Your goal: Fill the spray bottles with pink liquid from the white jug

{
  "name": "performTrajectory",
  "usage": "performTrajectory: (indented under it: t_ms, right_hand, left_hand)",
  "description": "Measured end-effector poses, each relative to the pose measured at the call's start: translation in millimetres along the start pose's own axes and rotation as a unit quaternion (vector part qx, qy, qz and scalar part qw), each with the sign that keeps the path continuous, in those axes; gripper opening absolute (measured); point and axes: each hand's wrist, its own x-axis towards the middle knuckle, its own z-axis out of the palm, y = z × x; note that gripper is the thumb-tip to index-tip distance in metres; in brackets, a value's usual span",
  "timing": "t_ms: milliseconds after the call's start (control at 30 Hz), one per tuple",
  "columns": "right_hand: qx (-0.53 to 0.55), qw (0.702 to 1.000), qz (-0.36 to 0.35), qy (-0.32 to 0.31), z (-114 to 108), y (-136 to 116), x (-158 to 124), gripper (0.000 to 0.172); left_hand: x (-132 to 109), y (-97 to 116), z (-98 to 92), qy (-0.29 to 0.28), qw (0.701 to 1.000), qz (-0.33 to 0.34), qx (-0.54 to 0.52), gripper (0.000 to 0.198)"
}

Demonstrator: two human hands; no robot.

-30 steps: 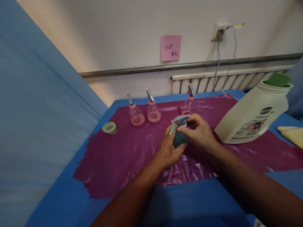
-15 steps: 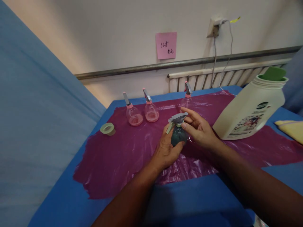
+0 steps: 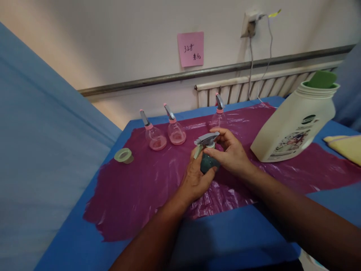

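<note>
Bottle (image 3: 209,165), round translucent green plastic, smooth grey sprayer (image 3: 207,139); left hand (image 3: 196,177) cups body, right hand (image 3: 232,153), fingers spread earlier, now closes around collar (image 3: 210,146).

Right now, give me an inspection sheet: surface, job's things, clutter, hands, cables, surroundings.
Surface: purple plastic sheet over a blue cover.
Job's things: green spray bottle with gray trigger head; three clear spray bottles behind, two showing pink liquid, the rightmost partly hidden.
Clutter: small pale-green cup-shaped piece left; cream jug and yellow cloth right.
Hands: left hand around the green spray bottle, right hand at its neck.
Cables: two cords hang from a wall outlet toward the cover's far edge.
Surroundings: pink note above a metal rail; blue fabric left.
</note>
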Motion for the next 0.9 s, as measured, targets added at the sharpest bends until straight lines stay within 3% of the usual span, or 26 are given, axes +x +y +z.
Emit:
performTrajectory:
  t_ms: [233, 333, 500, 700, 900]
  right_hand:
    - [0.048, 0.998, -0.011, -0.034, -1.4, -9.7, -6.9, 0.075]
    - [0.063, 0.996, 0.022, -0.059, -5.2, -13.9, -11.6, 0.075]
    - [0.031, 0.999, 0.013, -0.031, -7.1, -11.5, -8.1, 0.068]
    - [-0.004, 1.000, 0.004, -0.007, -4.1, -7.8, -1.2, 0.072]
    - [0.048, 0.997, 0.002, -0.059, -4.9, -12.1, -9.5, 0.073]
  left_hand:
    - [-3.2, -3.1, -0.2, -0.003, 1.000, -0.022, -0.002, 0.082]
    - [-3.9, -1.3, -1.0, -0.005, 1.000, -0.019, -0.002, 0.082]
    - [-3.5, 4.5, -3.1, 0.000, 0.999, -0.029, 0.015, 0.089]
    - [1.2, 7.8, -2.3, -0.014, 0.999, -0.036, 0.010, 0.074]
    - [-2.2, 2.9, -2.9, -0.010, 0.999, -0.030, 0.014, 0.082]
